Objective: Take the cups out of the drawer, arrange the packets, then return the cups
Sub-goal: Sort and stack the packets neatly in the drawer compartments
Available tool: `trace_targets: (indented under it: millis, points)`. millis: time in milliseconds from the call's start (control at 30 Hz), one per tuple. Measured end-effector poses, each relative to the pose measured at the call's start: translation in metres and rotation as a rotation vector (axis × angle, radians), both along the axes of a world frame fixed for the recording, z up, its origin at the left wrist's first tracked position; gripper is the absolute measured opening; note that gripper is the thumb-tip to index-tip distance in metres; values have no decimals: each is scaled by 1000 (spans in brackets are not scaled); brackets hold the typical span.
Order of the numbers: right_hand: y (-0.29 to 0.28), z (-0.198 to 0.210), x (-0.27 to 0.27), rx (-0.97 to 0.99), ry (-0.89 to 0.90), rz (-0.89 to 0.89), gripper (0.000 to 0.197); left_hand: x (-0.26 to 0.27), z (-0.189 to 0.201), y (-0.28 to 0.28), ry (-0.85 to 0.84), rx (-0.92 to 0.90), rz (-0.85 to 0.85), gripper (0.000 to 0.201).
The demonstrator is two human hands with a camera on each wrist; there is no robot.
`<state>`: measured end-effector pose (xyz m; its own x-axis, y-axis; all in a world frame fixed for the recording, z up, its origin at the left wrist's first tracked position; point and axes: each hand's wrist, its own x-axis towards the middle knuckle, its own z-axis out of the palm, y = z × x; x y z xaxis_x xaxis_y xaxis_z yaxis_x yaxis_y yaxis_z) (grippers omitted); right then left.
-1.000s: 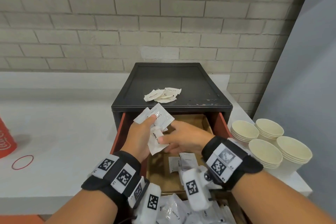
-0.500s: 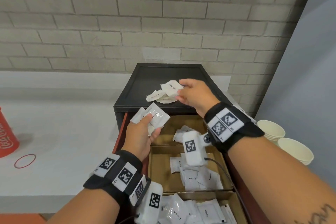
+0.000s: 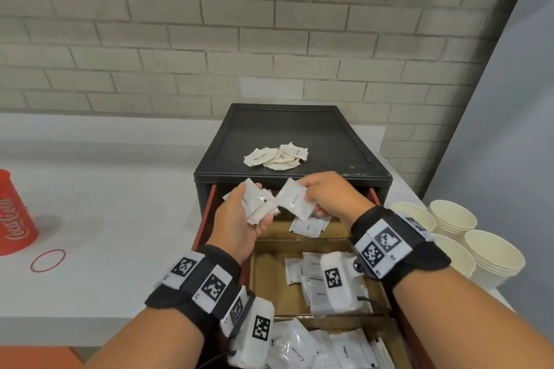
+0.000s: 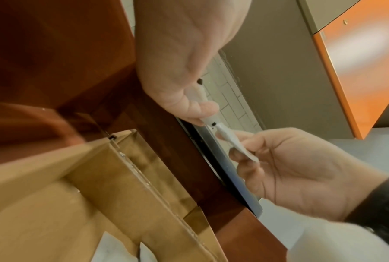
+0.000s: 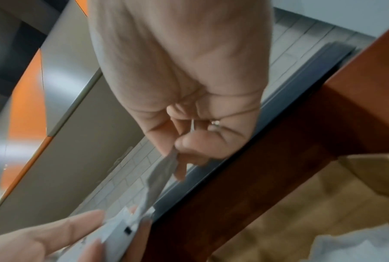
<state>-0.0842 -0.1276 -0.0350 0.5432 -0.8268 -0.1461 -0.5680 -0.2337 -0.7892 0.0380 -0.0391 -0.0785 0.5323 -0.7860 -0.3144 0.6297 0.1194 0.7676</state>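
My left hand (image 3: 248,216) holds a small stack of white packets (image 3: 254,202) over the back of the open drawer (image 3: 299,287). My right hand (image 3: 326,198) pinches one white packet (image 3: 295,202) just right of that stack; the same packet (image 5: 159,179) shows edge-on in the right wrist view, and the left wrist view shows the held stack (image 4: 205,106) between thumb and fingers. More white packets (image 3: 323,281) lie in the drawer's cardboard compartments. A heap of cream packets (image 3: 277,156) lies on top of the black cabinet (image 3: 329,141). Stacked cream paper cups (image 3: 467,237) stand on the counter to the right.
A white counter (image 3: 105,219) runs left of the cabinet, with a red cup (image 3: 13,216) and a red rubber band (image 3: 48,260) near its left edge. A brick wall (image 3: 239,33) is behind. A grey wall (image 3: 509,129) closes the right side.
My right hand left a packet on the cabinet-top heap, then came back down to the left hand's stack and now pinches a white packet there. The left hand stayed put.
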Motion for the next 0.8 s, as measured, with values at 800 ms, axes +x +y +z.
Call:
trace_targets:
  millis: [800]
  points:
    - [13, -30, 5, -94, -171, 113, 27, -8, -1, -4, 55, 27, -282, 48]
